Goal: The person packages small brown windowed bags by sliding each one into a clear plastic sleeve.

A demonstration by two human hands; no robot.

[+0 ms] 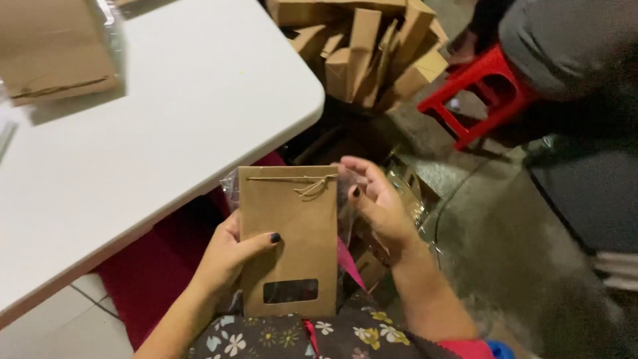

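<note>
Nearest the camera is a lap in dark floral cloth (286,336), and just above it a flat brown paper bag (289,229) held upright, with a small dark window near its bottom edge and a thin twine bow (312,186) tied across its top. The left hand (229,256) grips the bag's left edge, thumb laid across the front and the other fingers hidden behind, so it is closed on the bag. The right hand (375,203) stands just right of the bag's top corner, fingers loosely curled and partly spread, touching a clear plastic sleeve (345,199) that shows around the bag's upper edges; whether it pinches the film I cannot tell. A pink strip (349,262) pokes out below the bag's right edge.

To handle this well, I judge the left hand should keep the bag square and steady while the right works the thin film by its edge, staying off the bow so the twine is not pulled loose.

Up and left of the bag lies a white desk (199,100) with a stack of similar bags (56,53) at its far corner. Above the bag, on the floor, stands a heap of brown bags (365,50); right of that, a red plastic stool (485,86) with another person's grey-clad form (565,40) on it.
</note>
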